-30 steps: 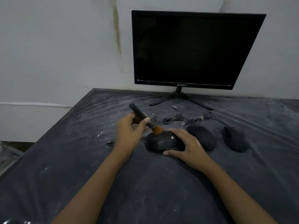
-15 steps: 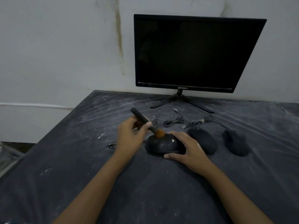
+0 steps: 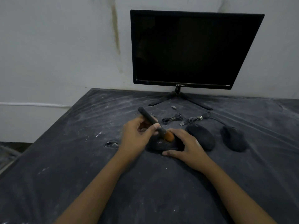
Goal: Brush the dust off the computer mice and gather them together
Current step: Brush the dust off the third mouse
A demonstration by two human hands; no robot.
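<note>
Three black mice lie in a row on the dusty dark table (image 3: 64,159). My right hand (image 3: 186,146) grips the leftmost mouse (image 3: 160,145) from its right side, thumb at the front, fingers over the back. My left hand (image 3: 137,135) holds a brush (image 3: 152,122) by its black handle, with the orange bristles down on top of that mouse. The middle mouse (image 3: 202,136) and the right mouse (image 3: 233,139) sit untouched just to the right.
A black monitor (image 3: 192,49) on a splayed stand is at the back against the wall. Coiled cables (image 3: 172,118) with USB plugs lie behind the mice. A small dent or tear (image 3: 111,143) marks the table cover left of my left hand. The table's left edge runs diagonally.
The brush bristles have slid right across the top of the leftmost mouse toward my right hand's fingers. Both hands otherwise stay in place.
</note>
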